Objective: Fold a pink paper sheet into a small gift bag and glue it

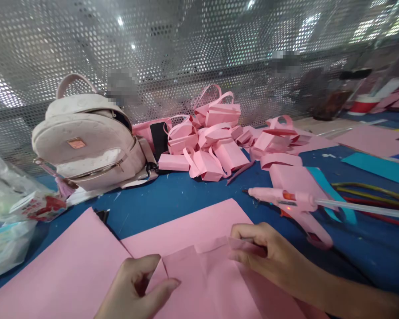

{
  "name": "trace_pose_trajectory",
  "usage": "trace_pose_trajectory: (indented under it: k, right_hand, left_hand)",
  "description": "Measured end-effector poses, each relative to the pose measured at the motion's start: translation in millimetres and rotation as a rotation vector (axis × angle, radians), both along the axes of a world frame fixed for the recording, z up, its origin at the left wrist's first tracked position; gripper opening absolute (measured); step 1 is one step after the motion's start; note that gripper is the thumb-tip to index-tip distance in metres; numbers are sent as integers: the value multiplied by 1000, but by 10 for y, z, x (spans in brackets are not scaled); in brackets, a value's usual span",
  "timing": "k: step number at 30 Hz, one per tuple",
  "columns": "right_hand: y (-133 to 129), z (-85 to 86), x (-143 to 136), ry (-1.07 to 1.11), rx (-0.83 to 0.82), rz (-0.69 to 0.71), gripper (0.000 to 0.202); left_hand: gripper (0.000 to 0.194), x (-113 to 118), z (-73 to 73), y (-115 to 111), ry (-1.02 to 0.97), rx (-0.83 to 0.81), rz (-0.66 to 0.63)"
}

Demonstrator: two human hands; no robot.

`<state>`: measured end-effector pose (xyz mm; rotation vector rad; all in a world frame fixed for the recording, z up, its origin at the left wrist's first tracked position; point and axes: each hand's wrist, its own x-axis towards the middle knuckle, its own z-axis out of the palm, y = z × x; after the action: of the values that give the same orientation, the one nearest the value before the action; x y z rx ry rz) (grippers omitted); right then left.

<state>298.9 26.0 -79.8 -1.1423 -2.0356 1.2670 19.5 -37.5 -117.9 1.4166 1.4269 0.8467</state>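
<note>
A folded piece of pink paper (199,274) is held up between my two hands, its creased top edge facing away from me. My left hand (138,283) pinches its left corner between thumb and fingers. At the upper right corner, my right hand (262,252) grips the paper the same way. Beneath it lies a flat pink sheet (193,221), and another large pink sheet (63,266) spreads to the left. To the right of my right hand, a pink glue gun (289,201) with a clear glue stick rests on its side, a small light glowing on it.
A heap of small pink paper bags (216,141) sits at the back, beside a cream backpack (86,137). Plastic bags (9,239) and a red-white carton (41,206) are at left. Blue strips (379,167) lie at right. A perforated metal panel (186,53) rises behind.
</note>
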Motion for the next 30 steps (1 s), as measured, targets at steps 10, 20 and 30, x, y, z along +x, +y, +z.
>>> trace_pose_trajectory:
  k: [10,20,30]
  right_hand:
    - [3,-6,-12,-8,-31,22,46]
    - [33,6,4,-52,67,-43,40]
    - [-6,-104,68,-109,132,-245,34]
  left_hand:
    - [46,17,83,-3,22,58,85]
    - [44,56,188,10,-49,15,137]
    - [30,120,288,22,-125,40,208]
